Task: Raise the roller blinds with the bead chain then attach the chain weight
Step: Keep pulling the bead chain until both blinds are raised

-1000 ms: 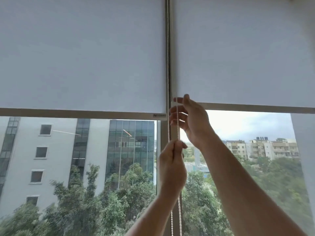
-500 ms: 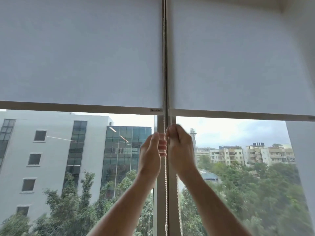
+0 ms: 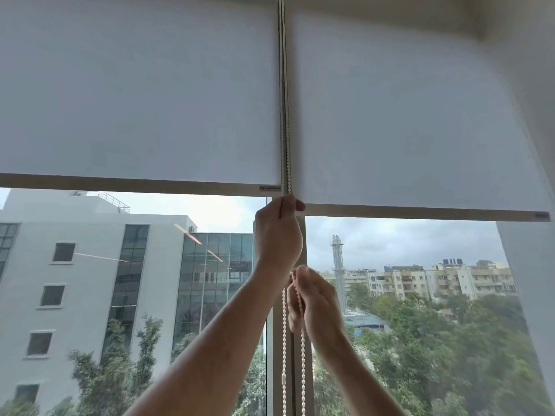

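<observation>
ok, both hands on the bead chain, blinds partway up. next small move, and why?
Probably pull down with the left hand: it grips the bead chain high, just under the right blind's bottom bar, while the right hand sits lower with fingers loosely curled around a strand. Both blinds cover the upper window, so raising isn't done.

Through the window: a grey office building (image 3: 90, 265) at left. Right of the grey office building, a lattice tower (image 3: 338, 265), then apartment blocks (image 3: 435, 280). Trees (image 3: 450, 340) below, cloudy sky (image 3: 405, 241) above. White wall (image 3: 534, 115) far right.
</observation>
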